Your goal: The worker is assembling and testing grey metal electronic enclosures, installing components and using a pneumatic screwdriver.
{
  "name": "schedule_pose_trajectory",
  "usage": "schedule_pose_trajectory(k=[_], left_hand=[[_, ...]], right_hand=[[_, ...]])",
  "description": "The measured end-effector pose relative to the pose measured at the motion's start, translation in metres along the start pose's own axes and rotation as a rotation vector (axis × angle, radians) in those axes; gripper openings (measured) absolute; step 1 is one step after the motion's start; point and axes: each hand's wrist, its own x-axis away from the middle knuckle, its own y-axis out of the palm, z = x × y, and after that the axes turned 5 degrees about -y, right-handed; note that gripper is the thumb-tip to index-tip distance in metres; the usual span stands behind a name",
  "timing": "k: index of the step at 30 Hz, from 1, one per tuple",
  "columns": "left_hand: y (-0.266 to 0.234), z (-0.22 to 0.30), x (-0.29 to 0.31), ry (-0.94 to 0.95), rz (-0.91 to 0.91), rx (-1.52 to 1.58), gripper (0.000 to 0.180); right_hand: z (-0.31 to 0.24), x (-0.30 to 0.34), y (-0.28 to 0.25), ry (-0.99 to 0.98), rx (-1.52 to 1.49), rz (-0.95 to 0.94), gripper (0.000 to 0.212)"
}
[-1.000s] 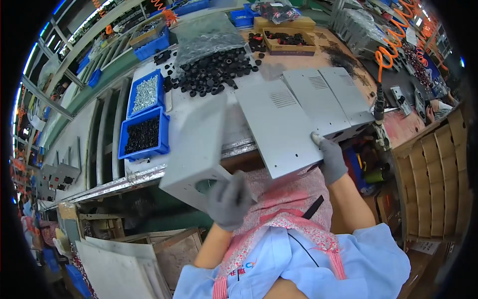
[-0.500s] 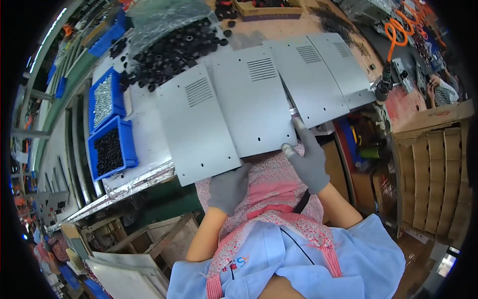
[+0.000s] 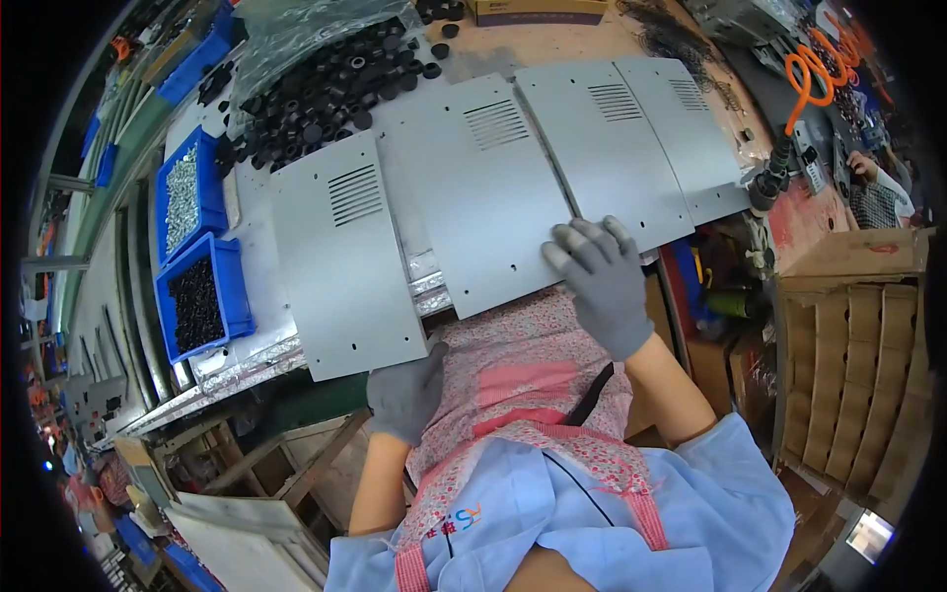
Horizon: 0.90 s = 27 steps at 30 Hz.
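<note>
- Right now, four grey metal panels with slotted vents stand in a row on the tabletop (image 3: 258,259), their lower ends jutting past its near edge.
- The leftmost panel (image 3: 337,271) sits apart from its neighbour, the gap widening toward the person.
- The second panel (image 3: 483,202) lies next to the third panel (image 3: 614,163), a narrow dark seam between them; the fourth panel (image 3: 695,148) is close against the third on its right.
- Of the two gloved hands, the left hand (image 3: 404,395) is at the lower right corner of the leftmost panel; its fingers are partly hidden, so I cannot tell whether it grips.
- The right hand (image 3: 604,291) is open, its fingers extended over the second panel's lower right edge, holding nothing in its palm.
- Left of the panels are two blue bins: the upper bin (image 3: 210,187) contains small silver pieces (image 3: 182,202), the lower bin (image 3: 235,294) small black ones.
- Beyond the leftmost panel, black caps (image 3: 340,94) lie heaped beside a clear plastic bag (image 3: 301,35).
- Rightward, a dark tool (image 3: 767,185) hangs from an orange coiled hose (image 3: 807,87), near the fourth panel's corner.
</note>
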Motion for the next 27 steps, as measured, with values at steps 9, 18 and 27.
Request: schedule_pose_trajectory(k=[9, 18, 27], left_hand=[[0.03, 0.031, -0.034, 0.101, -0.049, -0.078, 0.025], [-0.063, 0.027, -0.049, 0.163, -0.157, 0.359, 0.033], [-0.049, -0.079, -0.127, -0.315, 0.332, -0.08, 0.06]], right_hand=[[0.009, -0.019, -0.024, 0.001, -0.273, 0.025, 0.036], [0.013, -0.128, 0.054, -0.037, -0.325, 0.05, 0.037], [-0.01, -0.195, 0.107, -0.034, -0.207, 0.049, 0.051]])
